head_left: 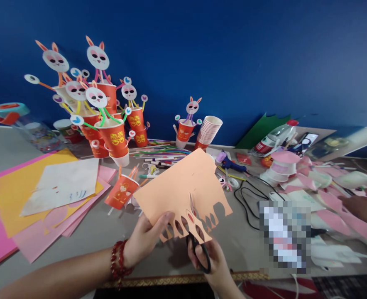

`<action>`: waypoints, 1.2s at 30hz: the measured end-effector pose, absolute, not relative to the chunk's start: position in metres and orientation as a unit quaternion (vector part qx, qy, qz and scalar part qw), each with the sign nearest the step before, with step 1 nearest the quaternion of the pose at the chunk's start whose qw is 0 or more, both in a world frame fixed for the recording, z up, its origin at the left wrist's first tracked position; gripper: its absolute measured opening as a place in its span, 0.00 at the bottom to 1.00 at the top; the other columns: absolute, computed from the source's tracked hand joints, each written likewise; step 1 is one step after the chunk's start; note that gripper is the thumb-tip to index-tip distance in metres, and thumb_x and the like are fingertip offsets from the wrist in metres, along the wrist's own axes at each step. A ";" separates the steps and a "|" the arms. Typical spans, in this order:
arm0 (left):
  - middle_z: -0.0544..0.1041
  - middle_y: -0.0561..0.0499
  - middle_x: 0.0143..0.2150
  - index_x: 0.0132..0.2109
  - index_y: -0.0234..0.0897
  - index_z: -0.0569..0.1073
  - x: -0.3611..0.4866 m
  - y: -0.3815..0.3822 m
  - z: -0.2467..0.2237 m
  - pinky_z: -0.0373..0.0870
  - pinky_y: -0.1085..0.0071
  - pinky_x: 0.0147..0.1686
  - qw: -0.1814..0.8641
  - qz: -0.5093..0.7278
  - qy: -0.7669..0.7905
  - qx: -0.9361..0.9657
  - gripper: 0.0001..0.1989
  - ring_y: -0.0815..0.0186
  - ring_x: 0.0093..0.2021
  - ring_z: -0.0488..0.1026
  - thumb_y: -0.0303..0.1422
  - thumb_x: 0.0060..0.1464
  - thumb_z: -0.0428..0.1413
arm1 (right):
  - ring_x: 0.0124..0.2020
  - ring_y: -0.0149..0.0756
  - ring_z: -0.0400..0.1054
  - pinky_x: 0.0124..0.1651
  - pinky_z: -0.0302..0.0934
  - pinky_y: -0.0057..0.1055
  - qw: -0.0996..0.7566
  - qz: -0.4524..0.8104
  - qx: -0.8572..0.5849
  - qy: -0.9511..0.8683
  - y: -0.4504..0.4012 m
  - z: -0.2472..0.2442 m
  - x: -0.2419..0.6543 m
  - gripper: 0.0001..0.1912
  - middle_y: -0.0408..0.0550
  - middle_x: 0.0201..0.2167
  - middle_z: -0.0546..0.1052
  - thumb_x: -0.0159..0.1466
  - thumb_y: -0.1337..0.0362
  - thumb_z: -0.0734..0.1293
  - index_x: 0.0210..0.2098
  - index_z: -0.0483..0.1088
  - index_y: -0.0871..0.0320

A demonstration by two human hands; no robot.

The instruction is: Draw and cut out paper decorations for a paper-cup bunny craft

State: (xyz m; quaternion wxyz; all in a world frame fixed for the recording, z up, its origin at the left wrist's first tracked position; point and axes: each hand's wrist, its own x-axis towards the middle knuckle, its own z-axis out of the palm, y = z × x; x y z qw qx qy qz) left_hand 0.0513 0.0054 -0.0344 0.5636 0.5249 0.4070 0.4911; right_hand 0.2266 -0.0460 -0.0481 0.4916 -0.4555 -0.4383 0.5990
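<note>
My left hand pinches a sheet of peach-orange paper along its near edge, thumb on top. Several ear-shaped notches are cut into that edge. In my right hand is a pair of black-handled scissors, fingers through the loops. One blade shows above the paper, beside a pointed ear shape with a red centre; the rest of the blades is partly hidden. Both hands hang over the near part of the table. Just beyond the paper's left side, a red paper cup leans with straws in it.
Rabbit figures on red cups stand at the back left, near a cup stack. Coloured paper sheets lie left. A glue gun with a black cable, a bottle and pink-white pieces lie right. Another person's hand is there.
</note>
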 end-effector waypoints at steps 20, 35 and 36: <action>0.80 0.46 0.30 0.36 0.32 0.77 0.049 0.022 -0.031 0.73 0.71 0.30 0.652 0.515 0.378 0.408 0.14 0.63 0.29 0.76 0.40 0.58 0.56 | 0.17 0.25 0.56 0.19 0.49 0.22 0.396 0.634 -0.458 -0.481 -0.048 -0.059 0.255 0.25 0.39 0.18 0.65 0.58 0.41 0.67 0.31 0.63 0.58; 0.81 0.46 0.34 0.37 0.33 0.78 0.046 0.025 -0.022 0.72 0.71 0.30 0.658 0.553 0.343 0.379 0.12 0.64 0.29 0.76 0.37 0.61 0.55 | 0.19 0.24 0.52 0.23 0.46 0.24 0.307 0.588 -0.536 -0.522 -0.079 -0.054 0.277 0.26 0.36 0.18 0.59 0.56 0.41 0.67 0.25 0.57 0.56; 0.81 0.46 0.33 0.37 0.33 0.78 0.045 0.025 -0.021 0.72 0.71 0.29 0.658 0.553 0.348 0.375 0.12 0.63 0.29 0.76 0.38 0.60 0.55 | 0.19 0.25 0.52 0.23 0.46 0.25 0.304 0.586 -0.539 -0.523 -0.080 -0.052 0.278 0.25 0.36 0.19 0.59 0.56 0.42 0.68 0.25 0.57 0.56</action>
